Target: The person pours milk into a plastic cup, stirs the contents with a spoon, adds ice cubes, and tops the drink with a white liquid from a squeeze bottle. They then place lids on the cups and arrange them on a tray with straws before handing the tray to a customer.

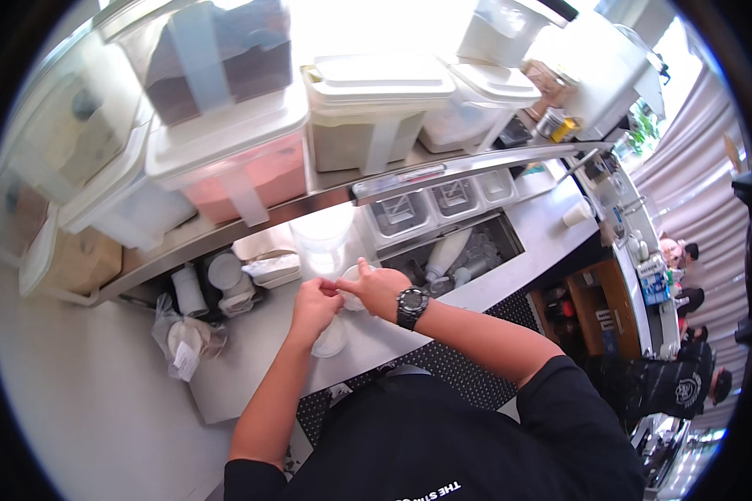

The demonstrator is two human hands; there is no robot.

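Note:
My left hand and my right hand, which has a black watch on its wrist, meet over the steel counter. Their fingertips come together at the near edge of a white, round cup or container, mostly covered by my right hand. What the fingers pinch is too small to tell. Just below the hands, a clear plastic cup rests on the counter. Behind them stands a large translucent container, washed out by bright light.
Lidded bins of powder line the shelf above. Steel inserts and a recessed well with a white squeeze bottle lie to the right. Stacked lids and a bagged stack are left. A person in black is far right.

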